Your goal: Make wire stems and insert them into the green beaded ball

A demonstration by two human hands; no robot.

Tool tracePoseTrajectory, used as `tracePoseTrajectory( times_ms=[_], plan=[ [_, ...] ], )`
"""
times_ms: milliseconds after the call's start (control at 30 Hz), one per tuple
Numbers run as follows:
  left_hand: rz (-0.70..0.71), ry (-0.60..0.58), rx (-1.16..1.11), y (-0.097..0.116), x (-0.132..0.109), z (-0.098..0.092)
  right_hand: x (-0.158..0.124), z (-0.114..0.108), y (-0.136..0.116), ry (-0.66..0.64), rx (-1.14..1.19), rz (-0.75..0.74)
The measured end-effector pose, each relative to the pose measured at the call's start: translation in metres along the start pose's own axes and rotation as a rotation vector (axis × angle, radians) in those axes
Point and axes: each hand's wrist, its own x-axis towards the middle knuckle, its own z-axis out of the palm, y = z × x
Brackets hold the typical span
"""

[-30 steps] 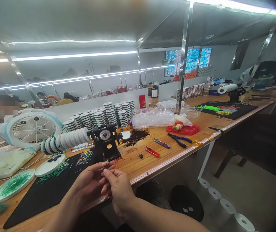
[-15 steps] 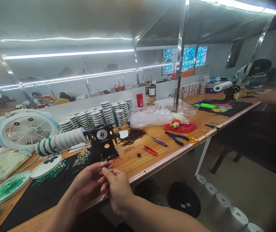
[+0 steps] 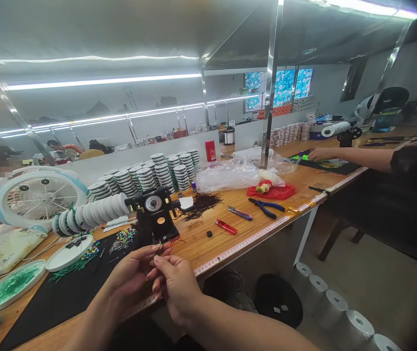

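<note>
My left hand [image 3: 131, 278] and my right hand [image 3: 177, 287] meet at the near edge of the wooden table [image 3: 201, 243], fingertips pinched together on something too small to make out. Just beyond them stands a black winding device with a dial [image 3: 156, 214], carrying a row of white spools [image 3: 94, 212] on its left. Loose coloured beads [image 3: 122, 239] lie on a black mat [image 3: 65, 292] under my left hand.
Stacks of white spools [image 3: 157, 175], a small white fan [image 3: 36, 197], white plates with green beads [image 3: 9, 287], a red lighter [image 3: 226, 226], scissors [image 3: 239, 213] and blue pliers [image 3: 268, 207] lie on the table. A co-worker's arm [image 3: 354, 156] reaches over a mat at right. Spools [image 3: 340, 312] stand on the floor.
My hands have stayed pinched together in place. The co-worker's arm at right has stretched leftward across their mat. The camera view has shifted slightly.
</note>
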Motion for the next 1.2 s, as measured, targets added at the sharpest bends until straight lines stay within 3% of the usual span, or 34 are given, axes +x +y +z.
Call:
tracePoseTrajectory(
  times_ms=[200,367,500,567,767,967,1100,1200],
  plan=[
    [0.018,-0.022,0.059,0.003,0.007,-0.011,0.001,0.000,0.002,-0.023,-0.001,0.005],
    [0.195,0.015,0.179,0.012,0.011,-0.017,-0.006,-0.011,-0.012,0.033,-0.224,0.004],
    [0.188,-0.018,0.288,0.023,0.005,-0.007,0.000,-0.028,-0.041,0.158,-0.582,-0.199],
    [0.181,-0.019,0.347,0.027,0.003,-0.001,0.010,-0.032,-0.057,0.174,-0.649,-0.276],
    [0.271,-0.017,0.547,0.035,0.008,0.008,0.037,-0.031,-0.077,-0.011,-0.659,-0.174],
    [0.384,0.062,0.828,0.040,0.005,0.012,0.039,-0.027,-0.084,-0.126,-0.720,-0.092],
    [0.464,0.126,0.993,0.031,0.000,0.020,0.035,-0.023,-0.084,-0.145,-0.808,-0.152],
    [0.591,0.240,1.125,0.019,-0.002,0.026,0.034,-0.022,-0.079,-0.100,-0.885,-0.206]
  ],
)
